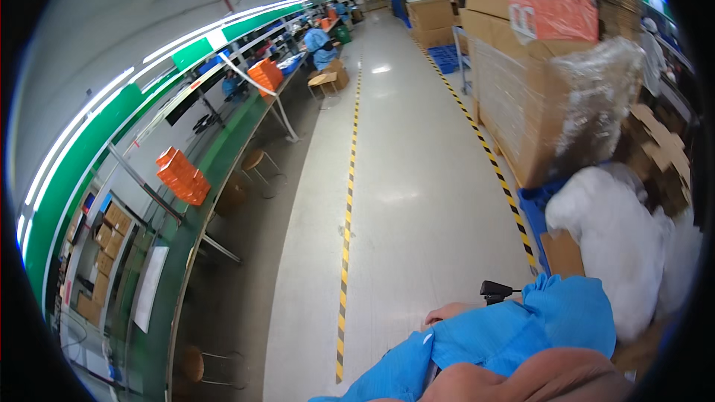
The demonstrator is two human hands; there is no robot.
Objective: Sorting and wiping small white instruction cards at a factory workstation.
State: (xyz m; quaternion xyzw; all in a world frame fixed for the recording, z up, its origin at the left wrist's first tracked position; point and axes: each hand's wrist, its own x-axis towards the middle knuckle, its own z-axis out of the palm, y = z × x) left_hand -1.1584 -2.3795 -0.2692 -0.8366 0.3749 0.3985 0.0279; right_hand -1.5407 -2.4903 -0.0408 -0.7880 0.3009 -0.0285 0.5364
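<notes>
The bare hand (445,313) had lots of room in front, over the shiny grey floor (417,193) between two yellow-and-black striped lines (348,201). On the left, a long green desk (226,150) and a round wooden stool (255,158) blocked the way. On the right stood a brown cardboard box (514,104) wrapped in clear plastic, and a puffy white plastic heap (607,238).

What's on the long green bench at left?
Nearer: a flat white panel and an orange stack; farther: a second orange stack. Beyond that, too small to tell. The bench surface beneath the stacks is covered.
</notes>
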